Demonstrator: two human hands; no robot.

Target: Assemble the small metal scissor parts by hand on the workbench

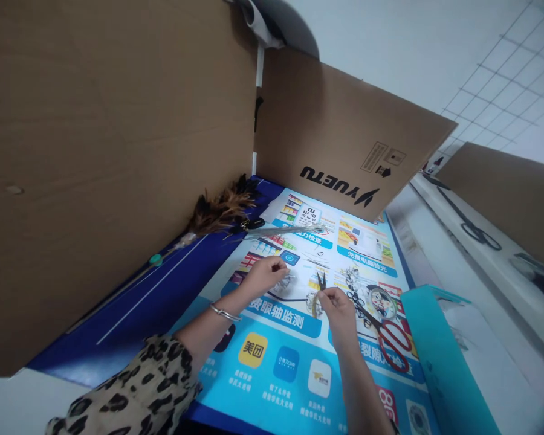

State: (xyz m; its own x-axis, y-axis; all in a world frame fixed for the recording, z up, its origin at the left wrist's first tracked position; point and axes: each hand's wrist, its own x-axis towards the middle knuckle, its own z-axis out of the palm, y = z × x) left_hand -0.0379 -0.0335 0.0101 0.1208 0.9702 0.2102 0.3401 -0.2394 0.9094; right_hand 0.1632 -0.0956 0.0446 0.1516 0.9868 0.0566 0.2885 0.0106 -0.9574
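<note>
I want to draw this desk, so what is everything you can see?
Cardboard panels: three, brown, standing left, behind, right.
Poster: one, blue and white, flat on table.
Feather duster: one, brown-black, left of poster.
Scissors: one, red handles, right of right hand.
Shiny clear pieces: a few, by left fingers.
Small dark tool: one, pinched in right hand.
Teal box: one, far right.
Bracelet: one, silver, left wrist.
Leopard sleeve: one, left arm.
Left hand: over poster.
Right hand: over poster.
</note>
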